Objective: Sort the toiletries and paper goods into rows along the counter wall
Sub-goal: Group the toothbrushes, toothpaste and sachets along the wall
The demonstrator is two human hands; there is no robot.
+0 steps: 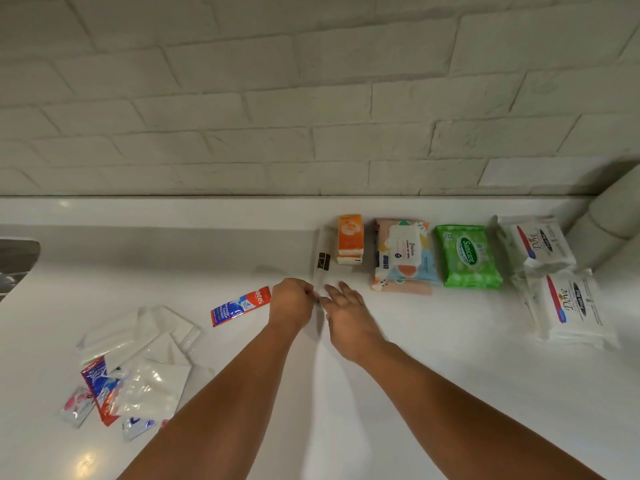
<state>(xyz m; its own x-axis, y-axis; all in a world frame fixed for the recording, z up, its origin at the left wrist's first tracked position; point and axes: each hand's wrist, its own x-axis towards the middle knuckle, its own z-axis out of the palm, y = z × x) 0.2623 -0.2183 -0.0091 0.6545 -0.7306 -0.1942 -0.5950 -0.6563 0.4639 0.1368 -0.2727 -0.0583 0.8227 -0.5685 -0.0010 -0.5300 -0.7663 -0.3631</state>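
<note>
Nearest, at the left of the white counter (415,393), lies a loose pile of sachets and clear packets (138,368), overlapping one another. Two bare forearms reach forward from the bottom edge. The left hand (291,303) has its fingers curled and pinches the near end of a long clear packet (322,261) (it carries a small dark label halfway along). The right hand (346,313) is flat and relaxed, fingers spread, its fingertips just beside that same end and holding nothing. Just left of the left hand a red-and-blue toothpaste sachet (240,306) lies flat, tilted.

The long clear packet points away toward the wall and forms the left end of a row; beside it sits an orange tissue pack (350,239), then a pastel wipes pack (403,254), then a green wipes pack (467,256); at the right end are two white soap-brand packs, the nearer white pack (568,306) touching the farther white pack (540,244). Behind the row rises the white brick wall (311,98).
</note>
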